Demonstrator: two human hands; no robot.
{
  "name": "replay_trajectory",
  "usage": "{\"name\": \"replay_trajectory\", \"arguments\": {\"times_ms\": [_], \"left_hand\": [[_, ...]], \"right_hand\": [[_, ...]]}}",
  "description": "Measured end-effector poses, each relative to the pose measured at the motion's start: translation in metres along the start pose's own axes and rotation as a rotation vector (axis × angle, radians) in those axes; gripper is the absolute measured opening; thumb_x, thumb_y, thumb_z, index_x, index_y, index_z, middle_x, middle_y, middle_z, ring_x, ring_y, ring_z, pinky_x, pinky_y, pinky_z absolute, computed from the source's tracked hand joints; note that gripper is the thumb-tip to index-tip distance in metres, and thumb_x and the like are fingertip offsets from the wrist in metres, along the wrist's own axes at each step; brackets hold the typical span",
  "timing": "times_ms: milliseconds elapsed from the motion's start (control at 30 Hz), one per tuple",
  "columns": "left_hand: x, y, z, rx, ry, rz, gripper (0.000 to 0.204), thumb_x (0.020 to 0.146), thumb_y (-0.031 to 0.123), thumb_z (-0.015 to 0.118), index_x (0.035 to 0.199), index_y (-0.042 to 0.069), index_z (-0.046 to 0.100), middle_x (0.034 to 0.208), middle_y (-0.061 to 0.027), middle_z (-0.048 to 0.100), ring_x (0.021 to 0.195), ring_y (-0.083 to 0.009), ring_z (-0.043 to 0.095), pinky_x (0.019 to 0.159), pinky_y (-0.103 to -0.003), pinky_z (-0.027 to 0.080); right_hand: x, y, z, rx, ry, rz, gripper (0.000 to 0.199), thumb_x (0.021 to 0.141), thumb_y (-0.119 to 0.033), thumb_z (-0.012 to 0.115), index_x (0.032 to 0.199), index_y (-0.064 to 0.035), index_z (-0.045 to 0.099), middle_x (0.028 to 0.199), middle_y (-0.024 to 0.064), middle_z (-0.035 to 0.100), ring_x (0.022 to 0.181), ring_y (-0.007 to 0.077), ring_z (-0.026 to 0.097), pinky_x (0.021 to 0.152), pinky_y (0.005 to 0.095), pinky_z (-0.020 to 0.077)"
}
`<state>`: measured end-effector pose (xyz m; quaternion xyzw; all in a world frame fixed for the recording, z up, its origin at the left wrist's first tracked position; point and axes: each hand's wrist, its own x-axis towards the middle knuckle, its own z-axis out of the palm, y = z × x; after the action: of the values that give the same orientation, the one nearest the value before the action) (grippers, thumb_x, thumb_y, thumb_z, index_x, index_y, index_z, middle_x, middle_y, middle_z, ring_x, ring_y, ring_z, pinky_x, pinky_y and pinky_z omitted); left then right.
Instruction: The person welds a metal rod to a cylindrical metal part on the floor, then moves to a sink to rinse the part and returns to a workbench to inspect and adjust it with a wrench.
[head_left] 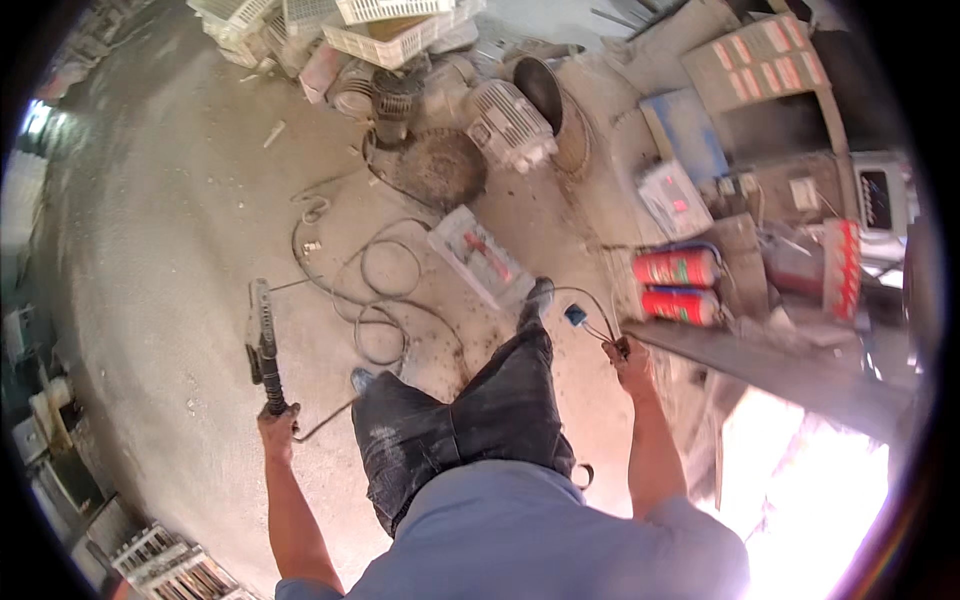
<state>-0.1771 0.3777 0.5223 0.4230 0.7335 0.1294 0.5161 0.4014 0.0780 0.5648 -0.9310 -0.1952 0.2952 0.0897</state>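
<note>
My left hand (278,428) is closed around the black ribbed handle of what looks like a welding electrode holder (265,340), held upright with its metal jaw end up. A dark cable runs from the handle's lower end toward my legs. On the right, my right hand (626,362) grips a dark cable (597,299) that curves over toward my foot. Beside its fingers a small blue block (575,315) hangs on two thin leads. More cable (380,262) lies in loose loops on the floor between my hands, ahead of my feet.
A pale box with red items (478,256) lies ahead of my foot. Motors (511,124), a round dark plate (440,168) and white crates (390,40) are heaped beyond. Two red cylinders (676,267) lie beside a bench edge (770,365) at right. A slatted crate (165,560) stands lower left.
</note>
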Motion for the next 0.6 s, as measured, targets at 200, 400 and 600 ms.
{"name": "replay_trajectory", "arguments": {"times_ms": [200, 400, 600], "left_hand": [[0.029, -0.011, -0.113, 0.008, -0.152, 0.036, 0.018, 0.081, 0.006, 0.073, 0.078, 0.008, 0.054, 0.062, 0.0007, 0.052, 0.050, -0.0098, 0.048, 0.045, -0.028, 0.039], [0.082, 0.049, -0.189, 0.108, -0.107, 0.198, 0.017, 0.080, 0.006, 0.074, 0.079, 0.007, 0.057, 0.063, 0.0014, 0.053, 0.053, -0.0088, 0.048, 0.049, -0.028, 0.039], [0.134, 0.177, -0.240, 0.289, -0.127, 0.485, 0.017, 0.083, 0.006, 0.073, 0.081, 0.009, 0.056, 0.063, 0.0042, 0.052, 0.051, -0.0056, 0.045, 0.047, -0.025, 0.035]], "right_hand": [[-0.013, 0.194, 0.071, 0.148, 0.258, 0.214, 0.038, 0.087, -0.040, 0.070, 0.098, -0.0044, 0.071, 0.081, 0.0131, 0.071, 0.080, 0.0286, 0.070, 0.075, 0.0401, 0.0528], [0.008, 0.074, 0.063, -0.008, 0.441, 0.053, 0.032, 0.090, -0.033, 0.065, 0.107, -0.0053, 0.068, 0.097, 0.0184, 0.072, 0.094, 0.0355, 0.069, 0.081, 0.0450, 0.0524], [0.044, -0.009, 0.095, -0.036, 0.455, -0.008, 0.030, 0.094, -0.031, 0.062, 0.110, -0.0076, 0.069, 0.103, 0.0182, 0.072, 0.099, 0.0377, 0.067, 0.089, 0.0453, 0.0522]]}}
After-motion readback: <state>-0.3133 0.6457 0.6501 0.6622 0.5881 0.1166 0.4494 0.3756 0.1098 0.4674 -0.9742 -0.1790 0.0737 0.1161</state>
